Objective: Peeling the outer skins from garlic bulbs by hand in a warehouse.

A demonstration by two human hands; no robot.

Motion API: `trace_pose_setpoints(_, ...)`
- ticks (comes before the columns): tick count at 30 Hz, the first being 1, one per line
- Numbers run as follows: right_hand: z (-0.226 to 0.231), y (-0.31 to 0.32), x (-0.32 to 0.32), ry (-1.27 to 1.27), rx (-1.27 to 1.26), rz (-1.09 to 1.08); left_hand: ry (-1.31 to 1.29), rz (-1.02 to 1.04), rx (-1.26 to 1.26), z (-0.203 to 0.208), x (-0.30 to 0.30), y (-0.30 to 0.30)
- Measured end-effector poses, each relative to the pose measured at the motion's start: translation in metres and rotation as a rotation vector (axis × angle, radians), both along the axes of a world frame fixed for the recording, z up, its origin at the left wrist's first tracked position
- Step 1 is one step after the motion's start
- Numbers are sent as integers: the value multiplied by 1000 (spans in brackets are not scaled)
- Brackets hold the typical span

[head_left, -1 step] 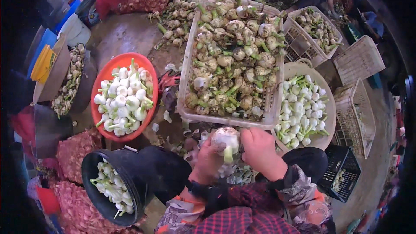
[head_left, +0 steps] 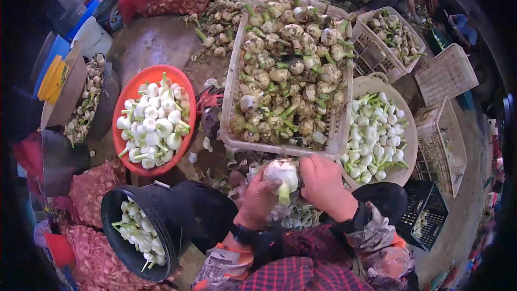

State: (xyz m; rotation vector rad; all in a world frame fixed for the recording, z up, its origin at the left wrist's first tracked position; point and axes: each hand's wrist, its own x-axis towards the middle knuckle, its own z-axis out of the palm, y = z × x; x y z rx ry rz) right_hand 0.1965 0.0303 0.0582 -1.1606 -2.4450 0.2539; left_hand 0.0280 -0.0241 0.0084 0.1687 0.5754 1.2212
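Hands meet low in the middle: the left hand (head_left: 257, 198) curls around the side and stubby green stalk of a round white garlic bulb (head_left: 283, 174), and the right hand (head_left: 325, 184) clasps its other side. Just below the white plastic crate (head_left: 232, 97), the bulb looks light, firm and papery, best gripped round its body.

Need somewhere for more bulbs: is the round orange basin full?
Full: the round orange basin is heaped to its rim with white bulbs.

Our single head view: fisheye, worn on head, facing steeply down, close over our hands (head_left: 293, 191); white crate (head_left: 231, 102) mid-frame, ground curving toward dark rim.
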Motion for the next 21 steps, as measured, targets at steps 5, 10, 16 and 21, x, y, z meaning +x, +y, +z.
trace_pose_setpoints(5,-2,51,25,-33,-96,-83,-155,-190,-8,9,-15,-6)
trace_pose_setpoints(10,9,33,14,772,-1102,-150,272,-50,-173,-8,-7,-11)
trace_pose_setpoints(16,-12,-12,6,670,-866,-143,64,-6,-64,-24,-5,-22)
trace_pose_setpoints(21,-6,-8,16,491,-458,71,-162,-162,-109,-21,-20,-15)
